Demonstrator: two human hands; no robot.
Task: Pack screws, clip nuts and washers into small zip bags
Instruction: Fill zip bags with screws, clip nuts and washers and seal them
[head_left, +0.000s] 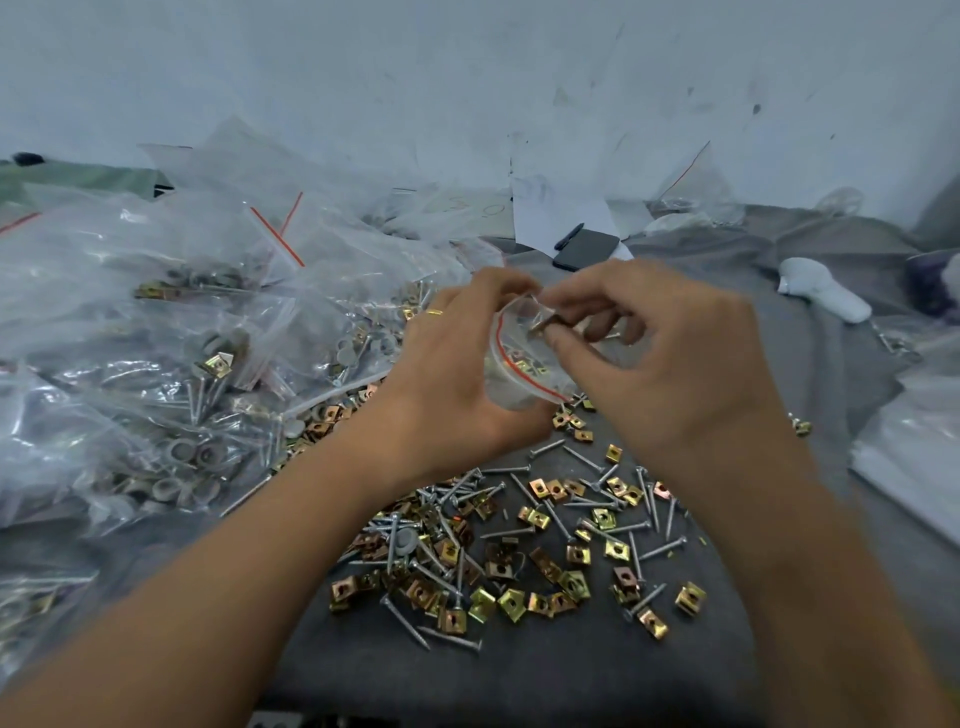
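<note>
Above a grey cloth (571, 675) strewn with loose hardware, two hands meeting at mid-frame. Left hand (457, 379) curled round a small zip bag (511, 364), cupping it from the left and below, mouth with red seal line turned up and held open. Right hand (670, 364) at the bag's opening, thumb and forefinger pinching a brass-coloured clip nut (540, 326) just at the mouth; other fingers loosely bent behind. Gold ring (434, 312) on a left finger. Some pieces already visible through the bag's plastic, too blurred to sort.

Below the hands, a scatter of clip nuts (511, 605) mixed with silver screws (662, 548) on the cloth, one grey washer (405, 540) among them. To the left, a heap of filled bags (171, 338) showing washers, screws and nuts inside. Farther back, a dark phone (587, 249) with a pen (569, 236) beside it, near white paper (550, 213). At far right, a white object (821, 288) lying on the cloth, kind unclear.
</note>
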